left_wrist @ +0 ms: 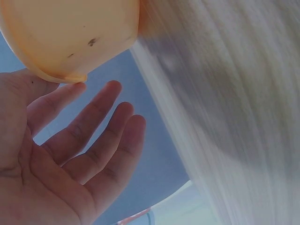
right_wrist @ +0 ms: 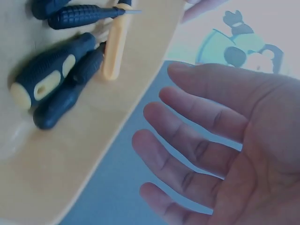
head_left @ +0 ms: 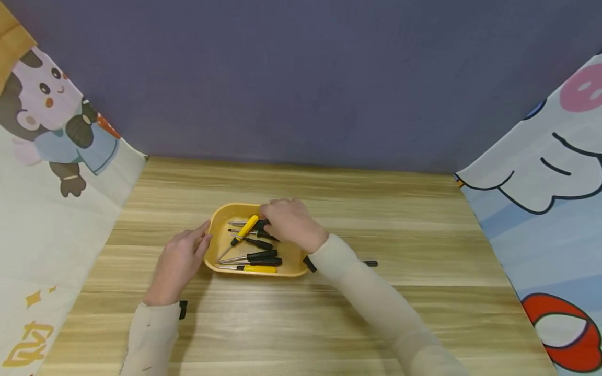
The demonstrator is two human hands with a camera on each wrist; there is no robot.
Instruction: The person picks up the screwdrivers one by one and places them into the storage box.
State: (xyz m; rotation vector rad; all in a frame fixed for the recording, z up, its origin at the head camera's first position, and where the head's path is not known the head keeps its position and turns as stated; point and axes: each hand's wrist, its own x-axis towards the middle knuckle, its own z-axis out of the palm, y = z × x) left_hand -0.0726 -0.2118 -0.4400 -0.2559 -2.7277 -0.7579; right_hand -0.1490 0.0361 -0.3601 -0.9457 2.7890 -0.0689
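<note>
A yellow plastic tray (head_left: 293,269) holds several screwdrivers, most with black handles. A screwdriver with a yellow handle (head_left: 247,227) lies slantwise across others, and another yellow-and-black screwdriver (head_left: 260,269) lies along the near side. At the tray's left end, my left hand (head_left: 176,263) pinches the rim between thumb and index finger; its other fingers spread loosely below. Over the tray's far right corner is my right hand (head_left: 293,224), its fingers loosely bent with nothing in them in the right wrist view. A thick black-and-cream handle (right_wrist: 51,77) lies in the tray near this hand.
The tray stands on a wood-grain table (head_left: 263,329). A dark grey panel (head_left: 301,83) rises behind, with cartoon-printed panels at the left (head_left: 70,224) and right (head_left: 555,245). A small black piece (head_left: 371,263) shows past the right sleeve; its kind is unclear.
</note>
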